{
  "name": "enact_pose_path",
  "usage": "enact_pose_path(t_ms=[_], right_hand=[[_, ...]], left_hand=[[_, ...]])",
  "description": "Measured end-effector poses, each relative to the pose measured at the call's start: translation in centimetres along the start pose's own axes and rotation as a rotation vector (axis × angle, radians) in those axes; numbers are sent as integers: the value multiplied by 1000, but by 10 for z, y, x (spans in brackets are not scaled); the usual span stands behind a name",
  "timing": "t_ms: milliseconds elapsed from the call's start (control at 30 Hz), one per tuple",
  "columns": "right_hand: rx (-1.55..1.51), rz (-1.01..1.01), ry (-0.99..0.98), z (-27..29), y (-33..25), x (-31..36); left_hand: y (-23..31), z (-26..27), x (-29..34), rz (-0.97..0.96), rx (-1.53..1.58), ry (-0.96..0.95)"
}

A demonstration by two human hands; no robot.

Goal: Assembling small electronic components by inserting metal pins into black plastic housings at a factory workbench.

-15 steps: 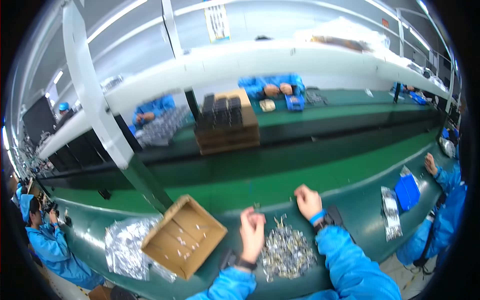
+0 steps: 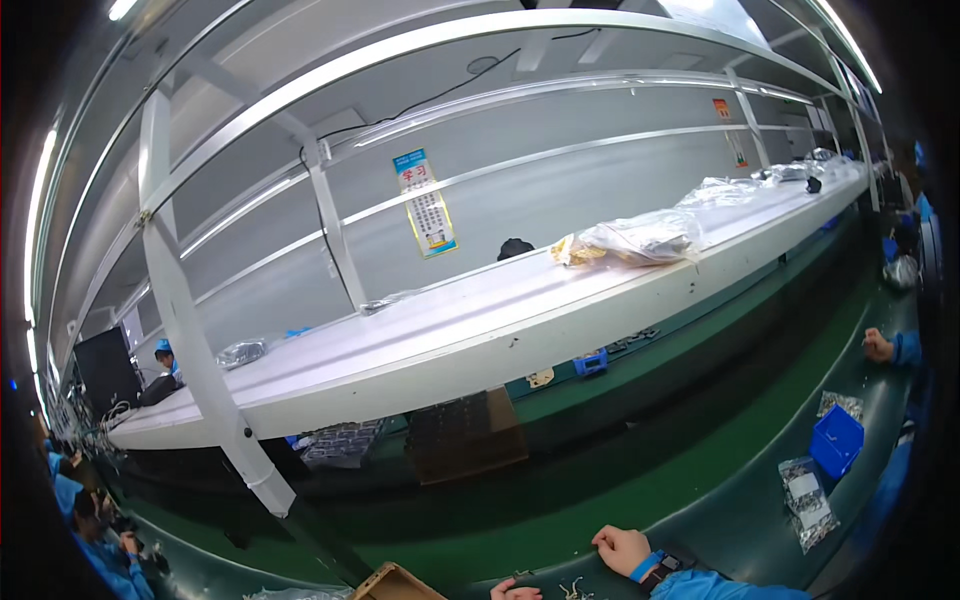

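My right hand [image 2: 622, 551] rests over the near edge of the green bench, its fingers curled together; whatever they may hold is too small to make out. A blue band and a dark watch circle that wrist. Only the curled fingers of my left hand [image 2: 516, 592] show at the lower edge; the rest is cut off. A tiny metallic bit lies by its fingertips. Between the hands, the top of a pile of small metal parts [image 2: 574, 590] peeks in. Left of my left hand stands an open cardboard box [image 2: 397, 583], mostly out of view.
A long white shelf [image 2: 400, 385] on posts crosses ahead, bearing plastic-wrapped goods [image 2: 640, 238]. Beneath it are a carton [image 2: 470, 455] and a blue bin [image 2: 591, 362]. At right, a blue tray [image 2: 838, 440] and bagged parts [image 2: 806, 500] lie near a co-worker's hand [image 2: 878, 346].
The view has tilted up, so the shelf fills the middle and my hands, the pile and the box have slid to the lower edge. My right hand stays curled.
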State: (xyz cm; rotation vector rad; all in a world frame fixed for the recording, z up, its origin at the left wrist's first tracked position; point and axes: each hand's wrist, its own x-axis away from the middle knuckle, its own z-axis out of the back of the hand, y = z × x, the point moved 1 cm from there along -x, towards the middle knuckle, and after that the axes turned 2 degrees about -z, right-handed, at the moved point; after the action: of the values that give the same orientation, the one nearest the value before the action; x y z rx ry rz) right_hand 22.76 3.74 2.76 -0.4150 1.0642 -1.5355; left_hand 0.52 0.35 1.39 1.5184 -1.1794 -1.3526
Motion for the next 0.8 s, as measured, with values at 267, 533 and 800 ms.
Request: enact_pose_path(t_ms=[267,533,800], right_hand=[[42,-32,-59,0,-1,0],[24,-29,-68,-3,-2,5],[57,-3,-78,-4,0,4]], left_hand=[[9,-1,-1,-21,3,-42],[11,5,4,19,-35,-54],[8,8,6,86,-82,-45]])
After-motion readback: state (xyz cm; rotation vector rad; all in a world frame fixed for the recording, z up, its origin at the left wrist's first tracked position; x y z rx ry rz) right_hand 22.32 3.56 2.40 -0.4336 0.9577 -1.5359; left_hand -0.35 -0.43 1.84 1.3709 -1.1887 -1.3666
